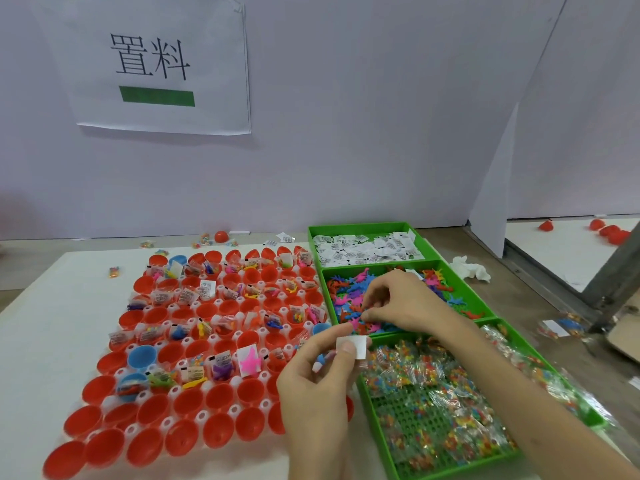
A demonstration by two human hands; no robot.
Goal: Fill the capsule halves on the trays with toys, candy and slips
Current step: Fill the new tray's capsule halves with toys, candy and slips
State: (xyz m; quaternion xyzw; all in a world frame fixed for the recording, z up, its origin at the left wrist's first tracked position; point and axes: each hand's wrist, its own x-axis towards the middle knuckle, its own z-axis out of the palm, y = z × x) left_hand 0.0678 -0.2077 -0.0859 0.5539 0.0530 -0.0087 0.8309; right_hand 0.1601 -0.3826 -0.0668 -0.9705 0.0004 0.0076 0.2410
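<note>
While your left fingers pinch the flimsy slip by its edge, your right fingers pinch soft, light toys.

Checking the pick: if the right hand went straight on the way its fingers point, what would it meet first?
The toys heaped in the middle compartment of the green tray. The right hand points its curled fingers down-left into that heap and seems to touch it, though depth is unclear.

Printed paper sign on lilac wall, crumpled white tissue on tabletop
</note>
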